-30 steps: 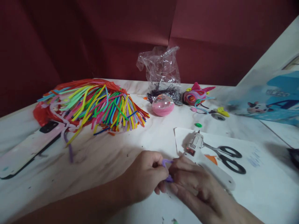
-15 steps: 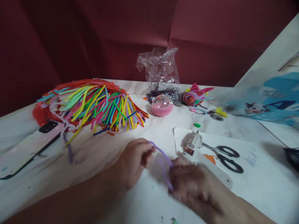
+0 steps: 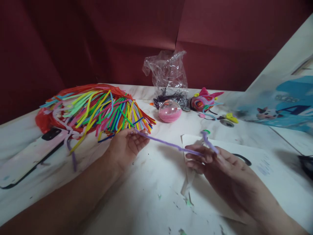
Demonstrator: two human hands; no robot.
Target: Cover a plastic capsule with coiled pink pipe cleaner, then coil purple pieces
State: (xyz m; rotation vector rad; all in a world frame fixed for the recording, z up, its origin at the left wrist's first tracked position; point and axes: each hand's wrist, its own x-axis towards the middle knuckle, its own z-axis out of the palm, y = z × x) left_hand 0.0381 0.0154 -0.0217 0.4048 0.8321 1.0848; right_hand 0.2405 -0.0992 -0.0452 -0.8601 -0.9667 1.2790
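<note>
Left hand: my left hand (image 3: 127,145) sits at centre left of the frame, palm up, fingertips pinched on one end of a purple pipe cleaner (image 3: 166,143)
Right hand: my right hand (image 3: 220,163), at centre right, grips the other end between thumb and fingers; the tip bends up over the knuckles
Pipe cleaner: it hangs above the table (image 3: 146,195), stretched almost straight between both hands
Progress: I judge the work early, since the stem has only a short hook at its right end and no coil or loop
Left to do: all the shaping, as far as I can see
Supplies: a pile of coloured pipe cleaners (image 3: 102,111) lies at upper left, a phone (image 3: 31,153) beside it
Background: a clear plastic bag (image 3: 168,75), a pink ball (image 3: 170,111) and a coiled figure (image 3: 204,99) stand at upper centre
Under my right hand: a paper sheet (image 3: 256,169); the dark loop (image 3: 242,159) by my wrist is probably a scissors handle, mostly hidden
</note>
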